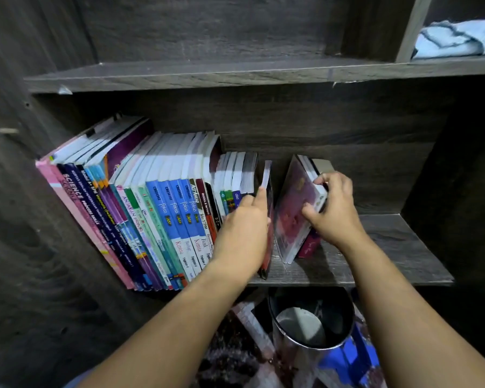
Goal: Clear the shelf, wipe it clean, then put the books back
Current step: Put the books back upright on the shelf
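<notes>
A dark wooden shelf (389,247) carries a long row of upright books (157,214) packed from its left end to the middle. My left hand (244,231) lies flat with straight fingers against a thin dark book (268,191) at the right end of that row. Just to the right, a small stack of books with a purple and pink cover (291,217) leans to the right. My right hand (333,208) grips this stack from above and from its right side, thumb on the cover. A gap separates the thin book from the leaning stack.
A light blue cloth (457,37) lies in the upper right compartment. The board above (207,74) is bare. Below the shelf stands a dark round bin (311,317) on a patterned floor. The cabinet's side wall (25,219) closes off the left.
</notes>
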`<state>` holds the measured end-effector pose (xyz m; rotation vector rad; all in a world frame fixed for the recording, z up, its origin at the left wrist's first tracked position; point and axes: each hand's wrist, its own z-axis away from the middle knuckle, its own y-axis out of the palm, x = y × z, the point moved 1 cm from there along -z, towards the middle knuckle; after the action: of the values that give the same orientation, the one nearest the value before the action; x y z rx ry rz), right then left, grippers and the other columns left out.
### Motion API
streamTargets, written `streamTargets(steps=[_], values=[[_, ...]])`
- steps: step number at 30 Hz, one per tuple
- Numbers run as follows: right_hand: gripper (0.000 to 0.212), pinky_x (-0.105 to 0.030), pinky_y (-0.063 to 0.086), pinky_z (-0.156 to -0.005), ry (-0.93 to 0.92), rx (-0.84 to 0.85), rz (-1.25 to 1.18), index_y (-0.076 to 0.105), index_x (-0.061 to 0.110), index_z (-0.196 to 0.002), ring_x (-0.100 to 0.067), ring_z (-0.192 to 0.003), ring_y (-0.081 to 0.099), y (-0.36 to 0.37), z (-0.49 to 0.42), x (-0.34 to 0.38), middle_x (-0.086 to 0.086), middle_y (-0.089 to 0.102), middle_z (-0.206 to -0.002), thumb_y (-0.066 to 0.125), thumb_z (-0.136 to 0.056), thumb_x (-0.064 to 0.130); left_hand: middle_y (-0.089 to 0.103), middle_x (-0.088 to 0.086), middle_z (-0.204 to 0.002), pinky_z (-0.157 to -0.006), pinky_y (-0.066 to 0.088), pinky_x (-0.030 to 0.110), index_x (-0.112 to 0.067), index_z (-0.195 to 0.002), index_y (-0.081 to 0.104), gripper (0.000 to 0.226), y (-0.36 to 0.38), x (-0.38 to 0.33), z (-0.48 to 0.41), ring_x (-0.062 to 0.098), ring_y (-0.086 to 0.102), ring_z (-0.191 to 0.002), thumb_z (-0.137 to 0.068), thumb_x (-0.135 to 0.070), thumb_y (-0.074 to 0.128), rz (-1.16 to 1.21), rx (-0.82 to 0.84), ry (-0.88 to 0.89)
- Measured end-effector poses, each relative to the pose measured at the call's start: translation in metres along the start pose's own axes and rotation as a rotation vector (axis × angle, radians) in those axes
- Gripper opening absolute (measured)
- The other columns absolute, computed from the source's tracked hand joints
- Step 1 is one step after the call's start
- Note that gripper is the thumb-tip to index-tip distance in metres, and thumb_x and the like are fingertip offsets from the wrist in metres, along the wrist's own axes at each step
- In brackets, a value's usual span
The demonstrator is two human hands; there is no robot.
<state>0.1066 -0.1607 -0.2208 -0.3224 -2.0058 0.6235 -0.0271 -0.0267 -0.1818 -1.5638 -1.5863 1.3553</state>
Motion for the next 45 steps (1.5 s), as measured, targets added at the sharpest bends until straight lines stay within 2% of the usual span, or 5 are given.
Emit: streamTargets(steps=[9, 16, 25, 33, 45], values=[[0.116, -0.027, 0.016, -0.111, 0.020, 0.000, -0.150, 0.000, 0.034, -0.152, -0.003, -0.138, 0.010, 0.007, 0.016, 0.003, -0.002, -0.002, -0.161, 0.084, -0.072, 0.027, 0.053, 0.005, -0.126, -0.088, 0.023, 0.040, -0.023, -0.132, 0.057, 0.085, 0.019, 0.021, -0.013, 0.026, 0.032, -0.116, -0.055, -0.046, 0.087, -0.391, -0.273, 0.073], [0.113, -0.020, 0.047, -0.091, 0.246, 0.359, -0.288, 0.015, 0.023, -0.149, -0.007, -0.112, 0.058, 0.026, 0.021, -0.019, 0.016, 0.056, -0.117, 0.089, -0.065, 0.011, 0.061, 0.002, -0.120, -0.087, 0.023, 0.040, -0.026, -0.120, 0.065, 0.076, 0.028, 0.029, -0.015, 0.027, 0.037, -0.119, -0.054, -0.061, 0.080, -0.378, -0.375, 0.074], [0.157, -0.051, 0.030, -0.114, 0.282, 0.458, -0.304, -0.001, 0.047, -0.149, -0.012, -0.136, 0.038, 0.054, 0.037, -0.029, 0.010, 0.043, -0.144, 0.099, -0.029, 0.037, 0.058, 0.005, -0.127, -0.092, 0.021, 0.044, -0.021, -0.111, 0.067, 0.057, 0.005, 0.038, -0.012, 0.027, 0.033, -0.124, -0.064, -0.050, 0.081, -0.305, -0.467, 0.120], [0.132, -0.053, 0.041, -0.106, 0.325, 0.258, -0.186, 0.011, 0.045, -0.149, -0.016, -0.123, 0.053, 0.072, 0.040, -0.027, 0.009, 0.056, -0.135, 0.090, -0.043, 0.048, 0.010, 0.008, -0.155, -0.111, -0.004, 0.051, -0.029, -0.145, 0.027, 0.076, 0.011, 0.093, 0.003, 0.030, 0.001, -0.146, -0.081, -0.057, 0.055, -0.276, -0.588, -0.021], [0.138, -0.049, 0.023, -0.116, 0.169, 0.129, -0.144, -0.010, 0.053, -0.146, -0.015, -0.143, 0.023, 0.080, 0.036, -0.008, 0.007, 0.018, -0.158, 0.088, -0.048, 0.057, 0.009, 0.009, -0.154, -0.114, -0.017, 0.046, -0.028, -0.152, -0.008, 0.078, 0.037, 0.100, -0.013, 0.021, -0.021, -0.146, -0.093, -0.056, 0.035, -0.387, -0.793, -0.038]])
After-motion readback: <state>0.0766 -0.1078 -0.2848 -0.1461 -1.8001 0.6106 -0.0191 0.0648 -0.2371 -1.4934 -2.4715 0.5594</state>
